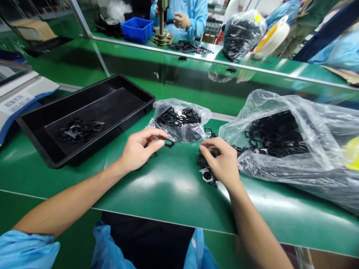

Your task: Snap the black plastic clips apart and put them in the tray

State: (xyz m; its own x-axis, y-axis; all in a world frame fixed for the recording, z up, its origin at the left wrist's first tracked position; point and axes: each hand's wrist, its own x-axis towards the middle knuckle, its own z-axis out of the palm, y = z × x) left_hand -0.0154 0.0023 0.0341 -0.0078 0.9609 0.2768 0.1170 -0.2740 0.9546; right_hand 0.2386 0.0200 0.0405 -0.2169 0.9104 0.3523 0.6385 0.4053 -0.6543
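Note:
My left hand hovers left of centre over the green bench, thumb and forefinger pinched on a small black ring-shaped part. Beneath that hand a few dark parts show partly. My right hand is bent over a small pile of black parts, one with a silvery plate. Its fingers are curled together, and whatever is between the tips is hidden. Just beyond both hands, a small clear bag holds several black ring parts. To the right, a large clear bag lies on its side, with many black parts inside and some at its mouth.
A black tray at left holds a small heap of parts. A low clear partition runs behind the bench. Beyond it are a co-worker's hand, a blue bin and a full bag.

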